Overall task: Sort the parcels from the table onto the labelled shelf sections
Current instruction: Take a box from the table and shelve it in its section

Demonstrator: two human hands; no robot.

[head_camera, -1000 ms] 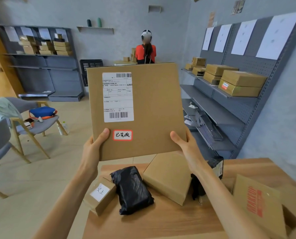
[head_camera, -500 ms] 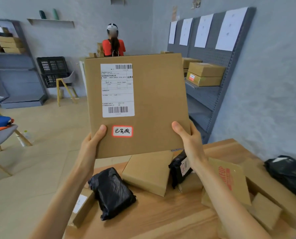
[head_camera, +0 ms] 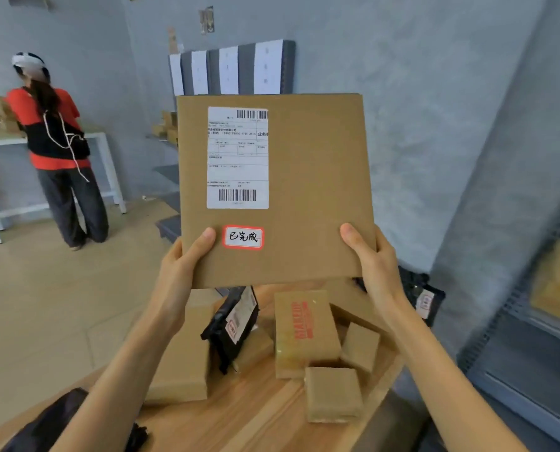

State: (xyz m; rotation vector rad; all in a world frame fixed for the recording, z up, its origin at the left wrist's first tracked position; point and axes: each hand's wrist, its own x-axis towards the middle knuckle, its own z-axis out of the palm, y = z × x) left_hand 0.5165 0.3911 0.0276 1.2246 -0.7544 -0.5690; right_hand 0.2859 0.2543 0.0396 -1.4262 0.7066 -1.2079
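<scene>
I hold a flat brown cardboard parcel [head_camera: 314,177] upright in front of me, above the wooden table [head_camera: 259,415]. It carries a white shipping label and a small red-edged sticker with handwriting. My left hand [head_camera: 181,269] grips its lower left corner, thumb on the front. My right hand [head_camera: 373,259] grips the lower right corner the same way. Below lie several brown boxes, among them one with red print [head_camera: 304,331], and a black bag parcel [head_camera: 233,324]. The grey shelf with white paper labels [head_camera: 236,70] stands behind the held parcel, mostly hidden.
A person in a red top [head_camera: 53,141] stands at the left with their back to me, at a white table. Another grey shelf unit [head_camera: 533,337] with a brown box is close on the right. A second black bag [head_camera: 425,298] lies at the table's far edge.
My view has swung to the right and closer to the table. The parcel stays held up in both hands, with the same grip. The labelled shelf now sits behind the parcel.
</scene>
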